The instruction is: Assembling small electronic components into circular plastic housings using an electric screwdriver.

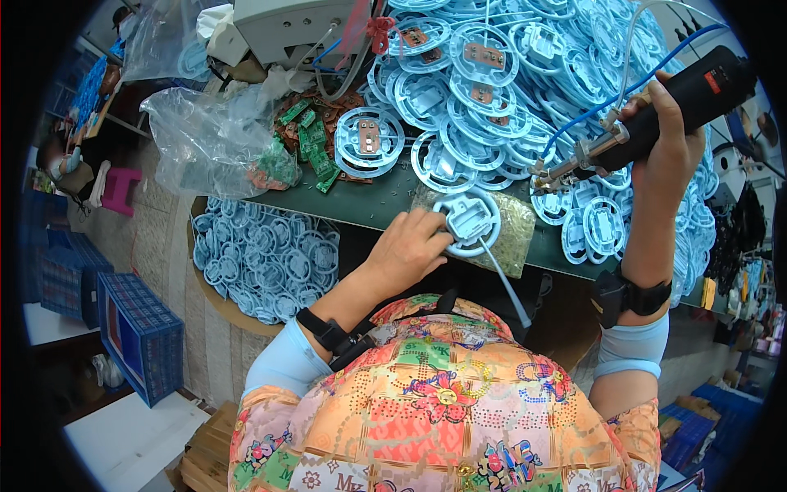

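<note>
My left hand (410, 243) grips the left rim of a light-blue round plastic housing (493, 215). Its pale stem points down toward my apron, and its hollow middle faces up. Beneath the housing, a yellowish pad in clear plastic (518, 230) lies at the table's front edge. High on the right, my right hand (668, 135) is wrapped around a black powered screwdriver (697, 102). The metal tip (548, 176) slants down to the left, above more blue housings and apart from the held one. Left of the pile lies another housing with a brown circuit board (369, 143).
A large heap of blue housings (479, 127) covers the table's back and right. Green and brown circuit boards (316, 146) lie beside a clear plastic bag (205, 135). Behind them stands a grey box (287, 31). A blue hose (607, 100) runs to the screwdriver. Lower left, a container holds smaller blue parts (266, 258).
</note>
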A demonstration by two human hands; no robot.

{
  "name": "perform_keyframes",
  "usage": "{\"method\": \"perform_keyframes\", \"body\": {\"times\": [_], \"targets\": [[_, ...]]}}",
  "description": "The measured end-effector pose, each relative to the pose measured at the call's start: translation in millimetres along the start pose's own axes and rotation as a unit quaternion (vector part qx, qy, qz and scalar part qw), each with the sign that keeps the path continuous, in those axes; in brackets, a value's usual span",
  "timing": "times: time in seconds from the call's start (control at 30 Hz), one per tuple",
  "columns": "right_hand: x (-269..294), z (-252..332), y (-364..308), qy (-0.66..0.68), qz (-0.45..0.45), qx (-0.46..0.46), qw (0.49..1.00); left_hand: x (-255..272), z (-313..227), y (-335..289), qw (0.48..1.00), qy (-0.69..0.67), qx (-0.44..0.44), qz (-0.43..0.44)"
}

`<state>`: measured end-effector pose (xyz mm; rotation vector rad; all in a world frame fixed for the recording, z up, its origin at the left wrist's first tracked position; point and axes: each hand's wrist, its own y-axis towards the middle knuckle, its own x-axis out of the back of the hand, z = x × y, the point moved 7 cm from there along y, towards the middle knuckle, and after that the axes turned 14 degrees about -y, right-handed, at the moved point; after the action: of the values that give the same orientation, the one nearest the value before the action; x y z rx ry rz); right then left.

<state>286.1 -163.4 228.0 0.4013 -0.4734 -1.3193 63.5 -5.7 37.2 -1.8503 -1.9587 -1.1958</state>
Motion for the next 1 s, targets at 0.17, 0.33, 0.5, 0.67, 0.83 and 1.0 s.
{"method": "perform_keyframes", "body": {"times": [0.17,0.33,0.5,0.67,0.83,1.0], "targets": [[8,-5,-2,0.001,-0.006,0.005,1.0,3,-14,-1,0.999,-0.026,-0.035,-0.028],[14,-10,-2,-0.009,-0.011,0.006,1.0,39,-18,3,0.986,-0.073,0.026,-0.149],[16,-17,-1,-0.034,-0.032,0.018,0.999,50,2,-9,0.947,-0.184,0.153,-0.217],[18,-24,2,-0.041,-0.038,0.022,0.998,15,34,-29,0.792,-0.48,0.312,-0.215],[17,-25,3,-0.079,-0.017,0.037,0.996,-20,39,-37,0.677,-0.608,0.371,-0.184],[20,-29,2,-0.087,-0.012,0.026,0.996,-31,35,-34,0.677,-0.617,0.365,-0.167]]}}
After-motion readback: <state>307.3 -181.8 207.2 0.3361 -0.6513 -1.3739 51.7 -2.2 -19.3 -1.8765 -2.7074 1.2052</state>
